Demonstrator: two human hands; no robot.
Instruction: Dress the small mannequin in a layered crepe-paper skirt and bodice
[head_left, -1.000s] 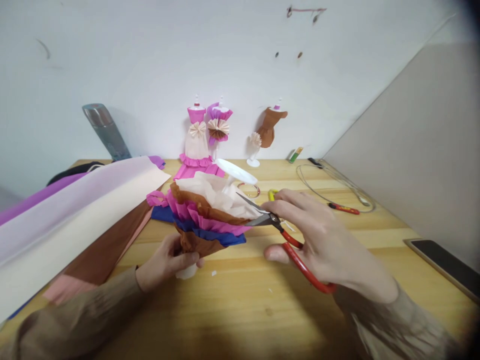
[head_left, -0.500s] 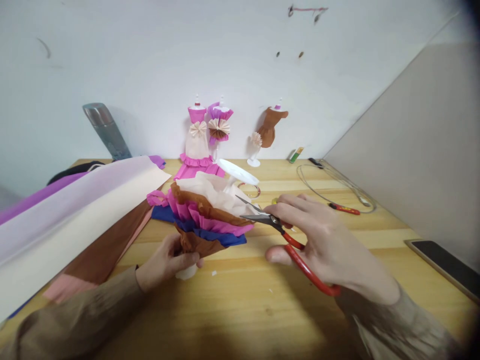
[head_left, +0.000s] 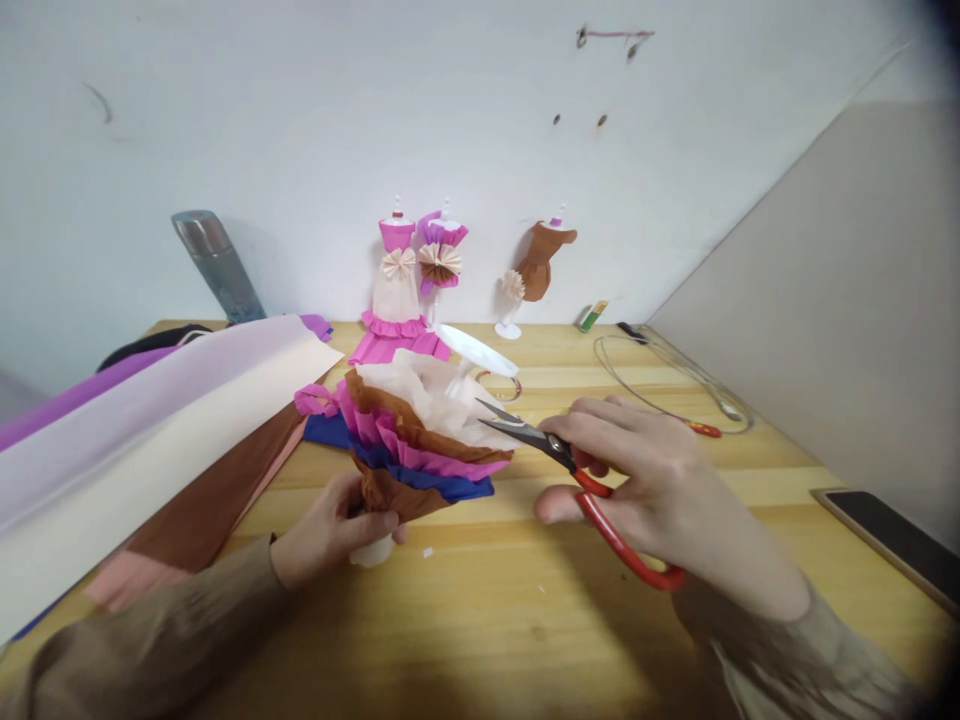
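Note:
My left hand [head_left: 334, 525] is closed around the narrow end of a small dress form, which lies tilted. On it is a layered crepe paper dress [head_left: 397, 430] with ruffles in cream, brown, pink and blue. The form's white round base [head_left: 480, 350] sticks out of the cream layer at the far end. In my right hand [head_left: 660, 475] is a pair of red-handled scissors [head_left: 555, 448]. Their blades are slightly apart and point left, at the right edge of the cream ruffle. Whether the blades touch the paper I cannot tell.
Paper-dressed forms [head_left: 396, 270] stand along the wall, with a brown-dressed one [head_left: 541, 260] further right. Sheets of crepe paper [head_left: 180, 400] cover the left side. A bottle [head_left: 217, 265] leans at the back. Rightward lie a cable [head_left: 645, 385] and a phone [head_left: 892, 540].
The scissor blades have come closer together. My right hand has shifted slightly to the right, while my left hand keeps its hold on the dress form.

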